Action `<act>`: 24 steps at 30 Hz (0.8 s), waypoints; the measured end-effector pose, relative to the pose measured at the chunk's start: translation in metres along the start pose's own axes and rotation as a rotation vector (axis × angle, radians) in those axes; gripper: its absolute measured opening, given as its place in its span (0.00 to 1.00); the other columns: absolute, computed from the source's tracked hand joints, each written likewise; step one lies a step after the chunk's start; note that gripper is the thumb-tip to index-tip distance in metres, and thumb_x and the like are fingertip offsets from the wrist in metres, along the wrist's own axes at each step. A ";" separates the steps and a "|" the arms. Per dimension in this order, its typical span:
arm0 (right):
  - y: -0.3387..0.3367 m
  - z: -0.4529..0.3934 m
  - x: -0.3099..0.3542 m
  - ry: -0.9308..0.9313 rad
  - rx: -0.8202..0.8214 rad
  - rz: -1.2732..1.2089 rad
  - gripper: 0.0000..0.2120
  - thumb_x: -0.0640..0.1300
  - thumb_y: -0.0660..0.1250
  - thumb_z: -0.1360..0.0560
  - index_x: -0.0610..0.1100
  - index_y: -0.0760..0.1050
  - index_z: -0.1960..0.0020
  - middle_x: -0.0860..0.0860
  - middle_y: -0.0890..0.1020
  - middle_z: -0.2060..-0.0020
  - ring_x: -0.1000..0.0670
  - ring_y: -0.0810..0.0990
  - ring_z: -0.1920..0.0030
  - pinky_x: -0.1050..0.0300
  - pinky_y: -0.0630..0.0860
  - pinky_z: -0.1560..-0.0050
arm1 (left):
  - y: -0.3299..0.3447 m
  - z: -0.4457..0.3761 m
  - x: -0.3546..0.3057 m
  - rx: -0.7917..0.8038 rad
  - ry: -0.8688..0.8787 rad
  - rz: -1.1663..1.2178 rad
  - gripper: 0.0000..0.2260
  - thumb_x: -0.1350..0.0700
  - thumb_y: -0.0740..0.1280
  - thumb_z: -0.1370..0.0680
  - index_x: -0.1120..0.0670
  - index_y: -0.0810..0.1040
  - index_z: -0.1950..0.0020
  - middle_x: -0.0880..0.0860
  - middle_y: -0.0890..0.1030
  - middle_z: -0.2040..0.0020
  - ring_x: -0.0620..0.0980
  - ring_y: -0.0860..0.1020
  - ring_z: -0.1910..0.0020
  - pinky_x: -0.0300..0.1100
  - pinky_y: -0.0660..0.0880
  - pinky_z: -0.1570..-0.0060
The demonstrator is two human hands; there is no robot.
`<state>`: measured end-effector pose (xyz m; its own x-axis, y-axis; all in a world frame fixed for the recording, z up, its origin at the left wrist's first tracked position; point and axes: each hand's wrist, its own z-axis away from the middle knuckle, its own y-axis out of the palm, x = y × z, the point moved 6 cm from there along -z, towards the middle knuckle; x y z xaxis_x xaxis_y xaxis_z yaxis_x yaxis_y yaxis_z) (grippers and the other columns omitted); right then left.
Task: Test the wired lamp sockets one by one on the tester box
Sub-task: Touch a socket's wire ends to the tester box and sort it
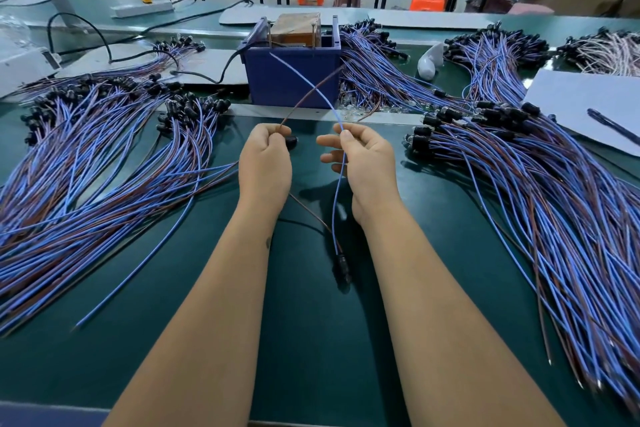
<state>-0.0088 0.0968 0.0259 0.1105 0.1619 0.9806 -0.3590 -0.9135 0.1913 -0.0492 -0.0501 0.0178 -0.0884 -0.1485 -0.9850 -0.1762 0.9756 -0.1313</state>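
Note:
The blue tester box (291, 80) stands at the middle of the green table, two metal posts rising from its top. My left hand (265, 163) pinches a brown wire (311, 90) that arcs up to the right toward the box. My right hand (363, 159) pinches a blue wire (304, 76) that arcs up to the left toward the box, crossing the brown one. Both wires hang down between my forearms to one black lamp socket (341, 265) dangling over the table. A small dark object (290, 141) lies just past my left hand.
Large piles of blue-and-brown wired sockets lie on the left (86, 163) and right (536, 191), with more behind the box (374, 59). White paper with a pen (613, 126) lies at the right. A black cable (221, 69) runs to the box. A power strip (142, 9) sits at the back left.

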 end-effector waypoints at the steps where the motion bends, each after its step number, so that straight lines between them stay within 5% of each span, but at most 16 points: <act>1: -0.001 0.000 -0.001 0.010 -0.009 -0.012 0.08 0.38 0.57 0.17 0.44 0.74 0.48 0.52 0.84 0.62 0.55 0.78 0.70 0.64 0.73 0.63 | -0.001 0.000 0.000 -0.006 0.007 0.015 0.12 0.60 0.54 0.21 0.48 0.75 0.52 0.44 0.75 0.70 0.42 0.68 0.76 0.38 0.67 0.73; 5: -0.006 -0.001 -0.001 0.029 -0.050 -0.078 0.07 0.38 0.57 0.18 0.43 0.74 0.48 0.50 0.84 0.65 0.56 0.76 0.73 0.66 0.72 0.69 | -0.004 -0.001 -0.001 -0.024 0.051 0.014 0.11 0.56 0.54 0.17 0.49 0.75 0.43 0.47 0.77 0.73 0.44 0.69 0.75 0.39 0.67 0.71; 10: -0.010 -0.003 -0.003 0.070 -0.101 -0.197 0.06 0.38 0.57 0.18 0.43 0.73 0.49 0.48 0.84 0.66 0.54 0.75 0.74 0.63 0.72 0.67 | -0.007 -0.001 0.000 -0.096 0.027 0.012 0.10 0.57 0.53 0.17 0.48 0.72 0.53 0.49 0.75 0.66 0.38 0.68 0.78 0.31 0.64 0.77; 17: -0.012 -0.006 -0.006 0.070 -0.132 -0.204 0.05 0.39 0.58 0.18 0.44 0.73 0.49 0.49 0.84 0.66 0.54 0.75 0.74 0.64 0.72 0.68 | -0.014 -0.005 0.005 -0.175 -0.022 0.104 0.09 0.56 0.51 0.17 0.47 0.68 0.53 0.50 0.78 0.68 0.47 0.71 0.69 0.43 0.67 0.63; 24: -0.009 -0.007 -0.006 0.044 -0.124 -0.136 0.05 0.39 0.59 0.18 0.44 0.73 0.50 0.50 0.84 0.67 0.55 0.75 0.74 0.67 0.72 0.71 | -0.010 -0.006 0.008 -0.130 -0.031 0.101 0.07 0.54 0.51 0.17 0.46 0.65 0.53 0.49 0.84 0.68 0.49 0.66 0.74 0.44 0.65 0.69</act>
<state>-0.0131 0.1067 0.0183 0.1260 0.2993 0.9458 -0.4550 -0.8298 0.3232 -0.0539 -0.0616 0.0122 -0.0821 -0.0442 -0.9956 -0.2937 0.9557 -0.0182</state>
